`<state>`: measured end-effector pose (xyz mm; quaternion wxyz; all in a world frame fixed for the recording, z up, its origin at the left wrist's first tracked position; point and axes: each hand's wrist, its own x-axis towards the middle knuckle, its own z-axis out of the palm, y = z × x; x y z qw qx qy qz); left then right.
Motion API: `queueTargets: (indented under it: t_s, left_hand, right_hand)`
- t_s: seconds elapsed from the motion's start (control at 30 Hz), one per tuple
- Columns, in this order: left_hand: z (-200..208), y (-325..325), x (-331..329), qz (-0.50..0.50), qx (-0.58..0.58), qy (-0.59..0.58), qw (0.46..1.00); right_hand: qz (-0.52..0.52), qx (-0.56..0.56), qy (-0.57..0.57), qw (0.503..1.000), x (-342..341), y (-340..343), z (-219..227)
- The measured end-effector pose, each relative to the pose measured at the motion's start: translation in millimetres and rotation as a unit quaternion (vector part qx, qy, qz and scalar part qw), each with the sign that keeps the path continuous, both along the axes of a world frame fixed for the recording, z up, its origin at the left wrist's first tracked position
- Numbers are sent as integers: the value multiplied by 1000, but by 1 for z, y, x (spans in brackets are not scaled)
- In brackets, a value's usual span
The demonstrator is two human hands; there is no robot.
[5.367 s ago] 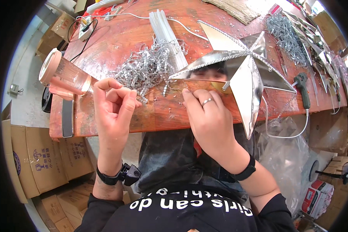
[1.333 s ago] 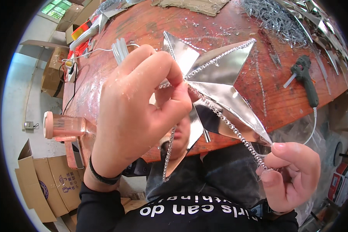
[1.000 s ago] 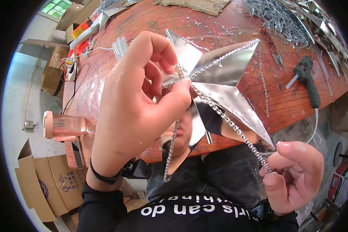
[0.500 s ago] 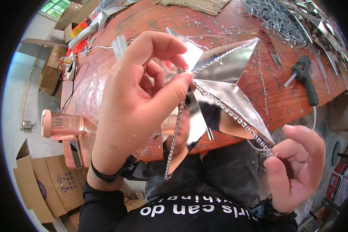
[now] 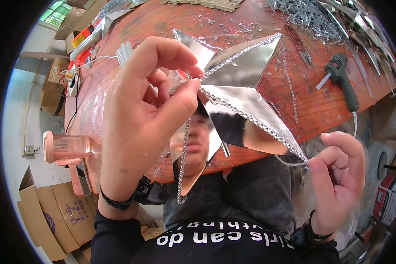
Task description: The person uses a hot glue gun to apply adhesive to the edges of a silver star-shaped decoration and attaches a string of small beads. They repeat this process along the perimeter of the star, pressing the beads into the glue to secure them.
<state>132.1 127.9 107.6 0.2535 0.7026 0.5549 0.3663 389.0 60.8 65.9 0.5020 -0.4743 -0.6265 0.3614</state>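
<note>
A mirror-finish silver star [image 5: 237,66] with folded points is held over the table's near edge. Strips of rhinestone trim run along its ridges. My left hand [image 5: 141,105] is closed at the star's centre, thumb and forefinger pinching where the strips meet. From there a rhinestone strip [image 5: 251,118] lies along the ridge of the lower-right point. At that point's tip, my right hand [image 5: 339,176] pinches the strip's end between thumb and a finger, its forefinger raised. Part of the star is hidden behind my left hand.
A dark green glue gun [image 5: 344,81] lies on the red wooden table [image 5: 158,22], right of the star. Pliers [image 5: 304,55] and tangled silver trim [image 5: 303,17] are farther back. A pink-lidded cup [image 5: 68,147] lies at the left edge. Cardboard boxes [image 5: 59,213] stand below left.
The star and my left hand have shifted left. My right hand has risen slightly, and the rhinestone strip's end has come up against the point's tip.
</note>
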Motion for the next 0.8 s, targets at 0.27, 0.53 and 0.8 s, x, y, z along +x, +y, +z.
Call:
queueTargets:
  t_s: [0.27,0.53,0.8]
  left_hand:
    - [-1,-1,4,21,14,18,1000]
    - [-3,-1,4,23,16,6,1000]
    - [-1,-1,4,25,9,13,1000]
  right_hand:
    - [-17,-58,27,998,-3,5,2]
    - [-1,-13,-6,1000,-4,3,0]
    - [-13,60,-42,997,-3,4,-12]
